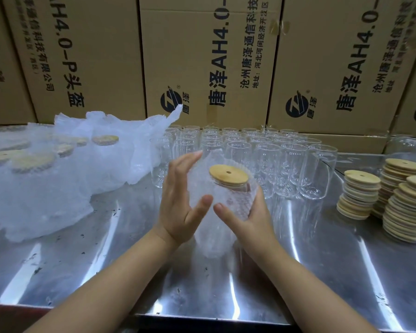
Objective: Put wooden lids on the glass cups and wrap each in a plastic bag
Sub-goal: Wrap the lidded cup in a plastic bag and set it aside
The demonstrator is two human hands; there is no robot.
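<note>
A glass cup topped with a round wooden lid sits tilted inside a clear bubble-wrap bag, held above the steel table. My right hand cradles the bagged cup from below and the right, thumb across its front. My left hand lies flat against the bag's left side, fingers straight and pointing up. Several empty glass cups stand in rows behind. Stacks of wooden lids are at the right.
A heap of bubble-wrap bags, some with lidded cups inside, covers the table's left side. Cardboard boxes form a wall at the back. The steel table has its front edge close to me.
</note>
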